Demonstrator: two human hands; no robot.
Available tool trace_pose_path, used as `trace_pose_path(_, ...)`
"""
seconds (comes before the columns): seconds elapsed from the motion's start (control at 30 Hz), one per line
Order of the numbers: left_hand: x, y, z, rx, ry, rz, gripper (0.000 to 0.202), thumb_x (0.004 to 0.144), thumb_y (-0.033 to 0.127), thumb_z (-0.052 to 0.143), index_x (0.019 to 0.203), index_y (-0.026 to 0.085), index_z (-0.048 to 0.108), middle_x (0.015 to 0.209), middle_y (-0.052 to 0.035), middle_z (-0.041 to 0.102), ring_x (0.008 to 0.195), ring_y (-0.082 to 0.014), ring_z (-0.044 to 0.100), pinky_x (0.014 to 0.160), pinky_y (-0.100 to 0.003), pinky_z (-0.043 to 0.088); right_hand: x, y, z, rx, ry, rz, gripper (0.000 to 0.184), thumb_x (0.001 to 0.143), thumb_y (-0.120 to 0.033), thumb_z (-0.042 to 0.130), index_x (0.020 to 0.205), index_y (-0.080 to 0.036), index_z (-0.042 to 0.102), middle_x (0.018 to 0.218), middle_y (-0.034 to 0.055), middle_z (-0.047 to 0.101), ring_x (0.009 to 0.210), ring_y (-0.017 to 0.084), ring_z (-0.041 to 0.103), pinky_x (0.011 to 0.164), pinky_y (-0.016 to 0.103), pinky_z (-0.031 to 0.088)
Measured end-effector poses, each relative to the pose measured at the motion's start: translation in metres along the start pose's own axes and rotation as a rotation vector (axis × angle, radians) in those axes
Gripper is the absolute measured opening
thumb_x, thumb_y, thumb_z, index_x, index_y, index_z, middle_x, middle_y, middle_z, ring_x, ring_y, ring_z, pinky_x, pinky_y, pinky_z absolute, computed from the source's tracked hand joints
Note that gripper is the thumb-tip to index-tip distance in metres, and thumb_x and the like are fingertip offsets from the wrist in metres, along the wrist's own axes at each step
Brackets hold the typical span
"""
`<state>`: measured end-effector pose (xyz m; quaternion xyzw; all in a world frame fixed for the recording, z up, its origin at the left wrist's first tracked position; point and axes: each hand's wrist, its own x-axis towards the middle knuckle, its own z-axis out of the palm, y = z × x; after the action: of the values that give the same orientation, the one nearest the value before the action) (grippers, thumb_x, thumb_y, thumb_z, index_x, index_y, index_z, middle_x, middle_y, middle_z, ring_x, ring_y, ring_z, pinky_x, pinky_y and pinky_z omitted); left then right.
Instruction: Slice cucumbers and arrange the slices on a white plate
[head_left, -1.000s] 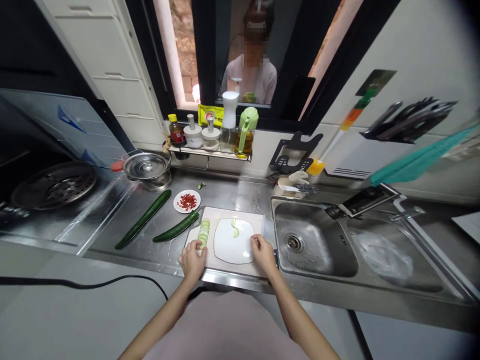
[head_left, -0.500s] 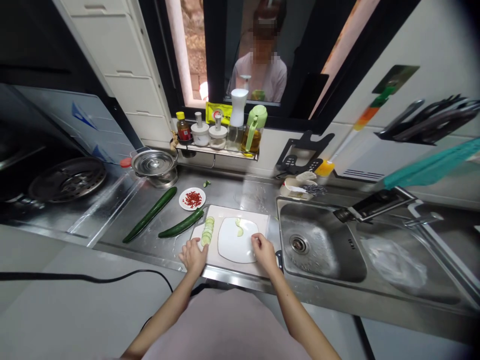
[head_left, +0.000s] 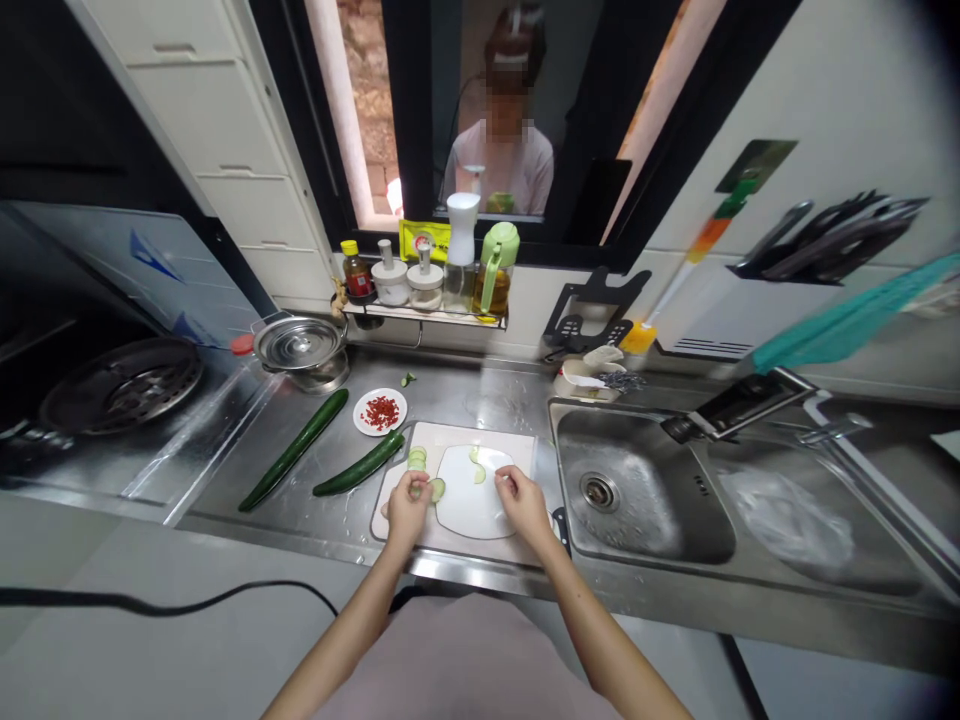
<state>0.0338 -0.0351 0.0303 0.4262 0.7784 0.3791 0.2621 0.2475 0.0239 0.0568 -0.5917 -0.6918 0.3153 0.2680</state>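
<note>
My left hand [head_left: 409, 507] pinches a round cucumber slice [head_left: 439, 490] beside the left rim of a white plate [head_left: 469, 515]. Behind that hand, a row of cucumber slices [head_left: 417, 458] lies on the pale cutting board [head_left: 442, 436]. The plate rests on this board and bears a few pale green pieces [head_left: 478, 465], arranged in a curve. Over the plate's right edge hangs my right hand [head_left: 523, 503], thumb and fingers closed together; whatever they may hold is too small to make out.
Two whole cucumbers, one long [head_left: 294, 450] and one shorter [head_left: 360, 468], lie left of the board. Near them are a small dish of chopped red pieces [head_left: 380, 412] and a steel pot [head_left: 304, 350]. A knife handle [head_left: 561, 528] shows between board and sink [head_left: 637, 480].
My left hand has moved up and right from the board's left edge, and a cucumber slice is now in its fingers. My right hand stays by the plate. The view has shifted slightly.
</note>
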Motion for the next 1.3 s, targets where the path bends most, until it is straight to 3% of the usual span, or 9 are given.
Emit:
trace_pose_path(0.2,0.024,0.06,-0.001,-0.277,-0.145,0.211,0.025,0.076,0.032,0.061,0.098,0.02,0.059,0.082,-0.0014,0.066,0.077,-0.0144,0.06,0.078,-0.029,0.044,0.022,-0.045,-0.017,0.16,-0.044,-0.199,0.026,0.084,-0.037,0.05,0.098,-0.021,0.065,0.098,0.0056,0.066,0.083,0.016,0.058,0.072,0.026,0.044)
trace_pose_path(0.37,0.036,0.093,0.0,-0.294,-0.213,0.327,0.027,0.077,0.028,0.06,0.103,0.02,0.057,0.087,-0.0022,0.066,0.081,-0.0144,0.059,0.076,-0.027,0.044,0.034,-0.068,-0.023,0.148,-0.07,-0.241,0.019,0.086,-0.034,0.051,0.088,-0.021,0.065,0.095,0.0049,0.065,0.095,0.017,0.056,0.074,0.025,0.043)
trace_pose_path(0.53,0.032,0.101,0.002,-0.432,-0.149,0.171,0.043,0.076,0.046,0.062,0.108,0.018,0.057,0.079,-0.0024,0.065,0.068,-0.0124,0.056,0.063,-0.023,0.042,0.035,-0.071,-0.029,0.191,0.008,-0.229,0.02,0.088,-0.032,0.049,0.083,-0.019,0.063,0.088,0.0043,0.064,0.088,0.016,0.056,0.068,0.023,0.042)
trace_pose_path(0.63,0.027,0.105,-0.001,-0.605,-0.299,-0.011,0.053,0.077,0.057,0.057,0.109,0.014,0.057,0.066,-0.0014,0.063,0.052,-0.0089,0.049,0.05,-0.02,0.032,0.032,-0.072,-0.035,0.177,0.025,-0.27,0.021,0.089,-0.032,0.049,0.085,-0.019,0.065,0.089,0.0047,0.064,0.091,0.016,0.056,0.07,0.023,0.042)
trace_pose_path(0.8,0.025,0.115,-0.008,-0.765,-0.486,-0.265,0.061,0.069,0.055,0.066,0.116,0.019,0.053,0.077,-0.0009,0.066,0.051,-0.0051,0.046,0.046,-0.016,0.02,0.029,-0.07,-0.04,0.136,0.054,-0.418,0.018,0.089,-0.033,0.053,0.09,-0.022,0.068,0.092,0.0045,0.065,0.094,0.018,0.056,0.084,0.03,0.041)
trace_pose_path(0.9,0.025,0.119,-0.01,-0.788,-0.485,-0.296,0.063,0.064,0.046,0.072,0.119,0.021,0.053,0.081,-0.0001,0.066,0.055,-0.0052,0.048,0.047,-0.017,0.02,0.027,-0.067,-0.04,0.147,0.068,-0.49,0.018,0.09,-0.033,0.053,0.09,-0.023,0.068,0.092,0.0045,0.064,0.095,0.019,0.056,0.087,0.034,0.04)
trace_pose_path(1.1,0.025,0.12,-0.008,-0.785,-0.399,-0.259,0.069,0.057,0.032,0.075,0.123,0.022,0.055,0.072,0.0028,0.061,0.058,-0.007,0.048,0.051,-0.019,0.023,0.027,-0.06,-0.038,0.152,0.061,-0.464,0.017,0.089,-0.034,0.054,0.091,-0.024,0.068,0.094,0.0042,0.063,0.096,0.019,0.054,0.086,0.033,0.041)
trace_pose_path(1.3,0.025,0.122,-0.005,-0.864,-0.391,-0.222,0.07,0.056,0.028,0.076,0.122,0.02,0.057,0.079,0.002,0.063,0.059,-0.0057,0.047,0.054,-0.019,0.026,0.03,-0.06,-0.032,0.28,0.041,-0.362,0.018,0.086,-0.034,0.055,0.081,-0.02,0.065,0.089,0.0045,0.063,0.091,0.017,0.056,0.065,0.024,0.042)
